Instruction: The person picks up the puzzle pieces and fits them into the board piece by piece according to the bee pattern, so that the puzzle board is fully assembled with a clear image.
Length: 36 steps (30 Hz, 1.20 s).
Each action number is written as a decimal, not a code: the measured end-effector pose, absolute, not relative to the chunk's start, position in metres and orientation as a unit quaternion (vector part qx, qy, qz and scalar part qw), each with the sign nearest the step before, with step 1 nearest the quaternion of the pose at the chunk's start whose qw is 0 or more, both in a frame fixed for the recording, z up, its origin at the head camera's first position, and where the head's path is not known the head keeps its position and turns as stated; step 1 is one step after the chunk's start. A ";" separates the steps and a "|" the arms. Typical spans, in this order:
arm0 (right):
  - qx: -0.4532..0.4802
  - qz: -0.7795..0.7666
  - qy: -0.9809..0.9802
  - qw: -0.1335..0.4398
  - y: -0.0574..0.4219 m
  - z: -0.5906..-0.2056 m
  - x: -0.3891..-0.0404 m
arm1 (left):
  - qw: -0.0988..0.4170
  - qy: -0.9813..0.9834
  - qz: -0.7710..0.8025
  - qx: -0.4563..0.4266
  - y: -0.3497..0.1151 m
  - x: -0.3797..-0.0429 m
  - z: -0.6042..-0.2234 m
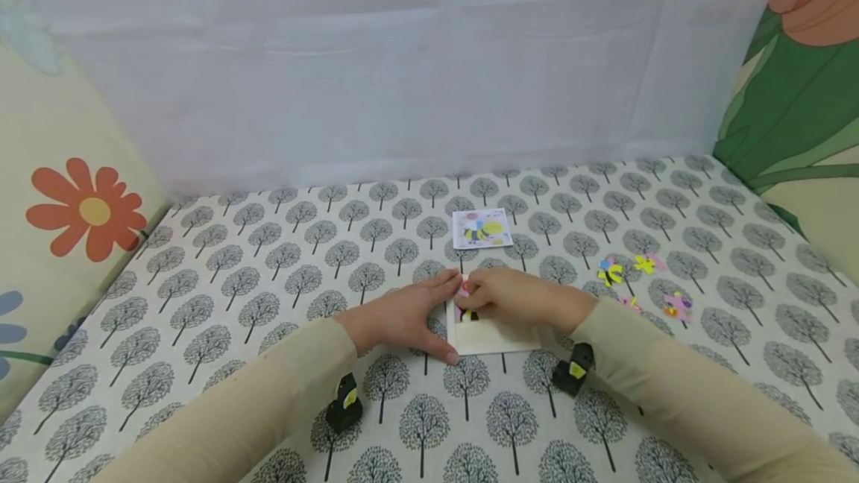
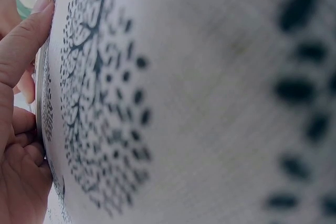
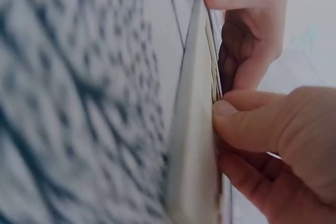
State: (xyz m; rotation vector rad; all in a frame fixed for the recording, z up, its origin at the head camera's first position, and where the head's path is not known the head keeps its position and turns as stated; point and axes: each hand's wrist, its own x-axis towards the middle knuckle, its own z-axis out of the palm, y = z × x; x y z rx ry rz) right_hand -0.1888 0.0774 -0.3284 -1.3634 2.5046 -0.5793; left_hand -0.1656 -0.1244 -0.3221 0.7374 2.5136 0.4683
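1 tray (image 1: 498,338) | 1 card (image 1: 482,229) | 4 loose pieces (image 1: 610,273) | left fingers (image 1: 439,347) spread against tray | right fingers (image 3: 252,124) bunched, grip unclear

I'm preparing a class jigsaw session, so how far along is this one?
Done: some pink-and-black printed jigsaw pieces lie inside the flat cream tray.

In hand: the right hand curls over them, any held piece hidden; the left hand touches the tray's left side.

Left: at least four loose pink or yellow printed pieces lie to the right; the tray's near strip looks bare.
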 end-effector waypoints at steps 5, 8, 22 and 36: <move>-0.447 -0.221 0.862 0.094 0.080 -0.331 -0.189 | 0.235 0.918 0.168 0.270 -0.125 -0.166 -0.323; -0.447 -0.214 0.864 0.091 0.080 -0.330 -0.189 | 0.233 0.919 0.166 0.272 -0.125 -0.166 -0.323; -0.414 -0.151 0.885 0.152 0.085 -0.321 -0.174 | 0.235 0.920 0.165 0.266 -0.125 -0.166 -0.325; -0.388 -0.216 0.890 0.104 0.108 -0.318 -0.178 | 0.239 0.922 0.165 0.258 -0.124 -0.165 -0.323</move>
